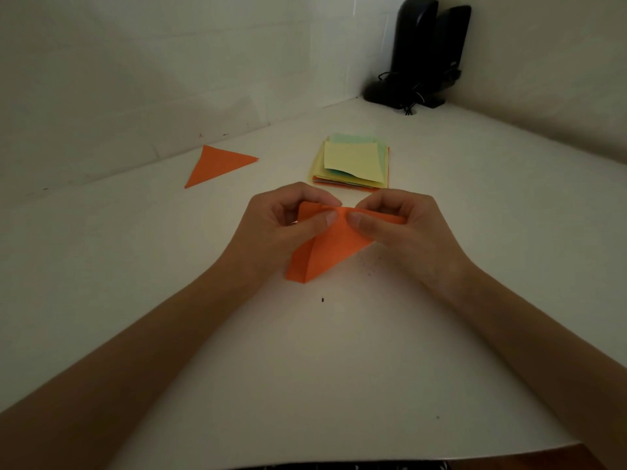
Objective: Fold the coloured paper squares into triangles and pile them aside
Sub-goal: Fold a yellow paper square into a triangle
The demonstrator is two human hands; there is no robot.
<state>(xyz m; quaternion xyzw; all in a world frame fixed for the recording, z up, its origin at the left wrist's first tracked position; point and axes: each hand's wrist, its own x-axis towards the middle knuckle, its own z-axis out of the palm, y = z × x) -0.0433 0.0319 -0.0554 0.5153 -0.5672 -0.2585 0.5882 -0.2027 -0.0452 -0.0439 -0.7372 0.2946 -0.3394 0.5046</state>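
Observation:
An orange paper square (325, 252) is bent over into a loose triangle at the middle of the white table, its lower point resting on the tabletop. My left hand (288, 222) pinches its top edge between thumb and fingers. My right hand (397, 225) pinches the same edge just to the right, the two thumbs nearly meeting. A flat folded orange triangle (217, 164) lies alone at the far left near the wall. A stack of coloured paper squares (353, 164), pale yellow on top, sits just beyond my hands.
The white table (339, 368) fills a corner between two walls. Two black speakers (420, 56) with cables stand in the far right corner. The table's front edge runs along the bottom of the view.

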